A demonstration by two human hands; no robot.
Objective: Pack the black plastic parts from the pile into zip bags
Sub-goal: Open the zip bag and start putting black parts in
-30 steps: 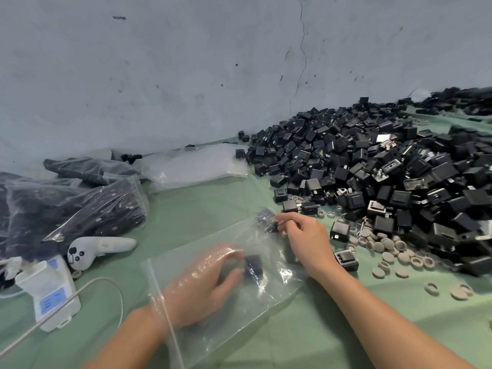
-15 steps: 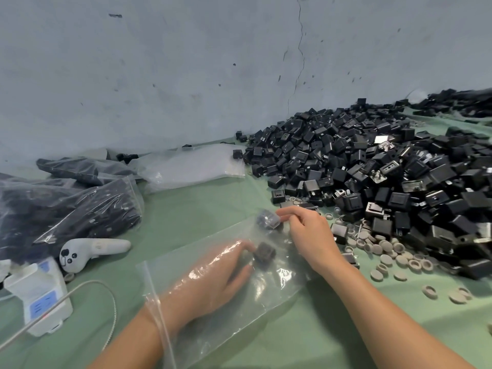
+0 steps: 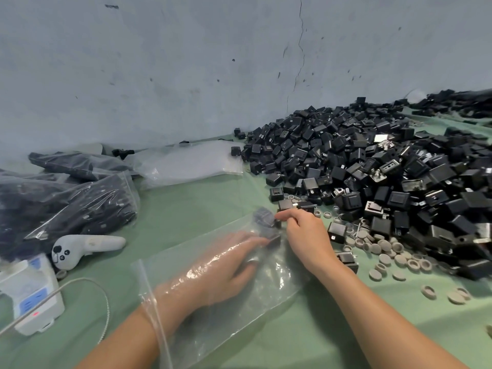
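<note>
zip bag (image 3: 269, 296): clear, flat on the green cover (image 3: 186, 206), mouth toward the camera, closed end away; landmark for all places below.
left hand (image 3: 221, 272): inside the zip bag, forearm entering through the mouth, fingers stretched toward the closed end and reaching a black part there; too blurred to tell whether pinching it or only touching.
right hand (image 3: 306, 235): outside the zip bag at its far right corner, thumb and forefinger closed tight on the film, other fingers curled under.
black parts (image 3: 263, 218): two seen through the film at the closed end of the zip bag, one at the far corner, one nearer at the left fingertips.
pile (image 3: 372, 166): large heap of black parts beyond and right of the zip bag, banked against the wall (image 3: 186, 62).
grey caps (image 3: 386, 249): small round pieces scattered right of the zip bag, along the pile's near edge.
loose black part (image 3: 336, 231): just right of the zip bag, beside the right hand.
empty bags (image 3: 186, 163): clear stack beyond the zip bag, left of the pile.
filled bags (image 3: 66, 203): dark, packed, far left of the zip bag.
controller (image 3: 85, 246): white, lying left of the zip bag.
white device (image 3: 29, 291): at the left edge, nearer than the controller, with a cable (image 3: 87, 283) curving toward the zip bag's mouth.
</note>
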